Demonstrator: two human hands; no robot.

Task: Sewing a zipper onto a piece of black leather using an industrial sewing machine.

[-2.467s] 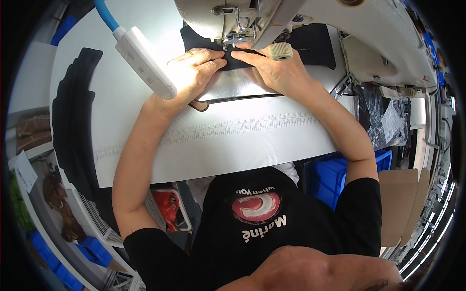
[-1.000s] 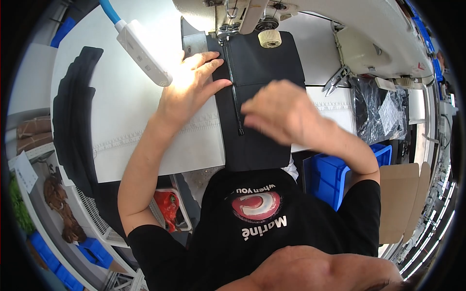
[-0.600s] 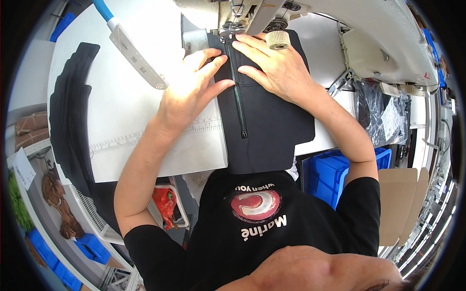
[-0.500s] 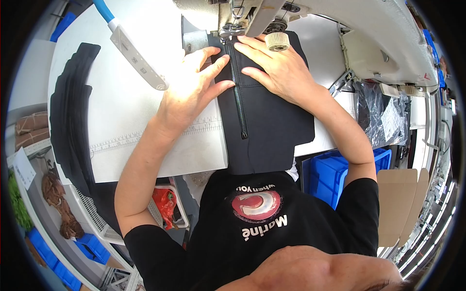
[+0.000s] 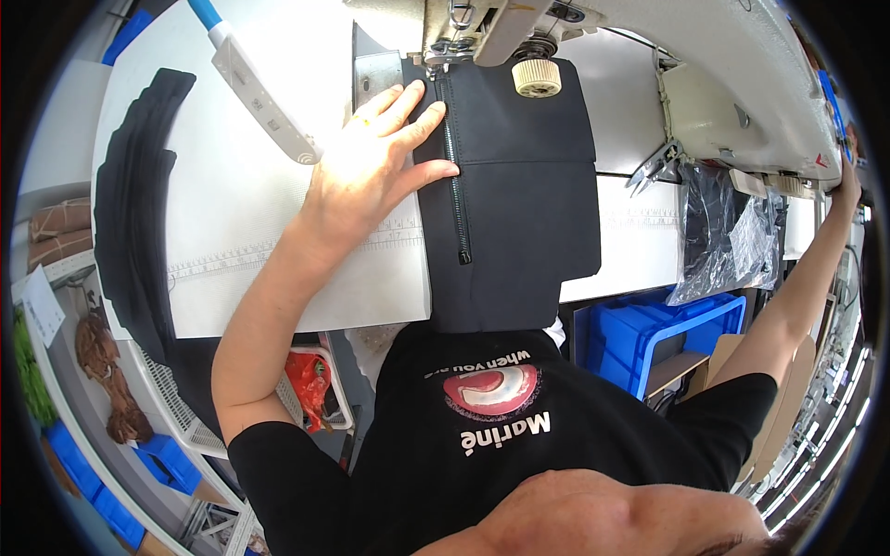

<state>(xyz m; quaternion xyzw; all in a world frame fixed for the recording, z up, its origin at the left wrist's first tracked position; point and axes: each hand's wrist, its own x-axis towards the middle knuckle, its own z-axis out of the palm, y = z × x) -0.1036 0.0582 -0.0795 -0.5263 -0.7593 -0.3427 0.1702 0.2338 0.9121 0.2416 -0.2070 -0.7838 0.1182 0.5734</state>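
A black fabric panel [image 5: 528, 222] lies on the white sewing table, its lower end hanging over the front edge. Along its left part runs a zipper [image 5: 457, 204], whose upper end is by the presser foot [image 5: 433, 70] of a sewing machine [image 5: 732, 79]. My left hand [image 5: 362, 167] rests open at the panel's left edge, fingers spread, thumb across the zipper. Far out to the right, my right hand [image 5: 847, 182] is at the machine's right end; its fingers are mostly hidden there, and I cannot tell what they hold.
Stacked black fabric pieces [image 5: 139, 204] hang over the table's left edge. A lamp-like grey arm [image 5: 260, 97] reaches in above the table. Thread snips [image 5: 654, 167] and a clear plastic bag [image 5: 732, 232] lie right. Below stands a blue bin [image 5: 630, 343]; a white basket [image 5: 190, 408] is lower left.
My right hand has left the fabric and moved far right to the machine's end. My left hand stays on the panel, nearly in place.
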